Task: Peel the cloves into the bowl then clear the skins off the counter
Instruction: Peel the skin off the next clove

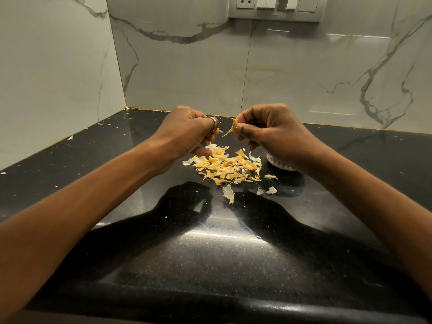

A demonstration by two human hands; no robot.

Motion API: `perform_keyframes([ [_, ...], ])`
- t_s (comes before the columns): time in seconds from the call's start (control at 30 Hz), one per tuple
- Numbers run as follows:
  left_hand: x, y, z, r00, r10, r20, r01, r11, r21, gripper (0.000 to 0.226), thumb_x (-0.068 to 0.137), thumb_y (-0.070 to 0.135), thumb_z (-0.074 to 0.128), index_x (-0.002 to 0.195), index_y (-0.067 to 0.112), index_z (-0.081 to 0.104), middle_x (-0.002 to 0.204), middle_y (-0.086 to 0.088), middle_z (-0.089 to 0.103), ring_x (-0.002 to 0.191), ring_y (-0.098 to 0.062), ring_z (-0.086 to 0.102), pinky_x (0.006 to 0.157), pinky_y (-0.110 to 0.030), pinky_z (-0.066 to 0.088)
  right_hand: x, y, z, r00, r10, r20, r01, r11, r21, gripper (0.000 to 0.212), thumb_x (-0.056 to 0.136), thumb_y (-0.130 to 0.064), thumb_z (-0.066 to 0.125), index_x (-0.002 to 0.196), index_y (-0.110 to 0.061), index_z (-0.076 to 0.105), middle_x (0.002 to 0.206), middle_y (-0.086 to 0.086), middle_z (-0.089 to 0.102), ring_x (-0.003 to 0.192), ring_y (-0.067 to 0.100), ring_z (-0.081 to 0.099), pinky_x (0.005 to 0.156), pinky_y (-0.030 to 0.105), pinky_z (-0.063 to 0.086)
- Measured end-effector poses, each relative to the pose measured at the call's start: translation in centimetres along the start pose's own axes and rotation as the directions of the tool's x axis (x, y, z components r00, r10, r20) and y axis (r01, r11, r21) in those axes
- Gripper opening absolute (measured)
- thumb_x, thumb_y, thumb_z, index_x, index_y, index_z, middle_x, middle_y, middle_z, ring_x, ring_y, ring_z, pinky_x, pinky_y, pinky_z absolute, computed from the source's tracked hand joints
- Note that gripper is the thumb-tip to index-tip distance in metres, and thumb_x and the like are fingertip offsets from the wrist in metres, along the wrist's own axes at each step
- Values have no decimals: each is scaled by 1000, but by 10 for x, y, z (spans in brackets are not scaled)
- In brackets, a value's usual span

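Table (210, 253): black polished stone, finely speckled, glossy, mirror-like under the light.
Wall (187, 73): white marble-look tiles with grey veins, smooth and glossy.
Skins (224, 167): thin, dry, papery flakes, pale yellow to white, matt.
Ring (214, 123): silvery metal, polished.
Switch plate (275, 8): smooth pale plastic, satin sheen.
Bowl (279, 163): white, dotted surface; material unclear.

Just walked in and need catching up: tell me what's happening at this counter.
A person is peeling garlic over the black counter. The right hand pinches a strip of skin; the left hand grips a small piece, likely a clove. A pile of skins lies below them, and the white bowl sits half hidden under the right hand.
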State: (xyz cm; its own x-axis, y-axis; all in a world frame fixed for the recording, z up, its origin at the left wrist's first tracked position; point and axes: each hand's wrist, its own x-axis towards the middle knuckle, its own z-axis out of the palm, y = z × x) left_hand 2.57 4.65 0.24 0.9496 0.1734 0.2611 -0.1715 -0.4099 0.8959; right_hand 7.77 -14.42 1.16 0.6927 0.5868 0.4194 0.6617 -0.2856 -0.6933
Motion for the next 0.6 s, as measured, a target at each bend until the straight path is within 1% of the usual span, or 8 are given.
perform_keyframes([
  [0.13, 0, -3, 1, 996, 72, -47, -67, 992, 111, 27, 100, 19, 55, 86, 3, 72, 82, -12, 67, 70, -18, 63, 59, -30, 61, 1, 1, -1, 1000, 2, -18, -2, 1000, -5, 8, 97, -8, 61, 100, -6, 68, 87, 9, 70, 69, 2, 64, 62, 18, 54],
  [0.23, 0, -6, 4, 980, 193, -41, -181, 964, 197, 17, 97, 16, 60, 92, 6, 73, 85, -11, 70, 72, -25, 70, 62, -36, 63, 1, 1, 0, 999, 16, -35, -16, 1000, -6, 6, 96, -9, 63, 98, -8, 68, 88, 9, 70, 73, 7, 66, 63, 19, 55],
  [0.27, 0, -6, 5, 967, 250, -39, -235, 944, 232, 14, 95, 16, 63, 95, 7, 73, 84, -8, 70, 72, -23, 71, 61, -35, 63, 1, 1, 0, 999, 21, -41, -21, 1000, -3, 5, 96, -10, 63, 96, -9, 69, 88, 10, 71, 75, 10, 67, 64, 20, 56],
  [0.37, -1, -7, 7, 892, 451, -21, -411, 831, 374, 10, 91, 17, 71, 97, 9, 75, 78, 3, 70, 65, -5, 68, 61, -20, 59, 1, 1, 2, 998, 43, -50, -42, 999, 26, 5, 95, -11, 65, 93, -11, 69, 89, 10, 72, 79, 13, 69, 66, 21, 58],
  [0.4, -1, -8, 7, 858, 513, -9, -461, 778, 428, 10, 90, 17, 72, 95, 9, 75, 77, 4, 70, 62, -3, 66, 61, -17, 57, 1, 1, 3, 998, 50, -44, -49, 998, 39, 5, 96, -12, 65, 93, -12, 70, 89, 9, 72, 79, 12, 69, 66, 21, 58],
  [0.43, -2, -9, 7, 822, 569, 6, -501, 720, 481, 10, 89, 17, 72, 93, 9, 76, 75, 3, 71, 62, -4, 66, 62, -17, 56, 1, 1, 4, 998, 58, -35, -56, 997, 52, 5, 96, -12, 65, 93, -12, 70, 89, 8, 72, 79, 10, 69, 66, 20, 57],
  [0.5, -2, -10, 6, 764, 644, 42, -555, 622, 553, 13, 87, 18, 70, 90, 8, 77, 74, 0, 72, 63, -9, 65, 62, -23, 56, 1, 1, 5, 997, 72, -19, -70, 995, 65, 6, 96, -12, 65, 94, -12, 70, 88, 6, 72, 78, 7, 69, 66, 20, 56],
  [0.6, -3, -10, 5, 711, 698, 86, -588, 523, 618, 18, 86, 21, 63, 87, 8, 76, 73, -1, 71, 61, -14, 64, 62, -31, 56, 1, 1, 5, 997, 80, -5, -79, 994, 73, 7, 96, -12, 64, 93, -11, 70, 87, 6, 72, 78, 8, 69, 66, 20, 56],
])
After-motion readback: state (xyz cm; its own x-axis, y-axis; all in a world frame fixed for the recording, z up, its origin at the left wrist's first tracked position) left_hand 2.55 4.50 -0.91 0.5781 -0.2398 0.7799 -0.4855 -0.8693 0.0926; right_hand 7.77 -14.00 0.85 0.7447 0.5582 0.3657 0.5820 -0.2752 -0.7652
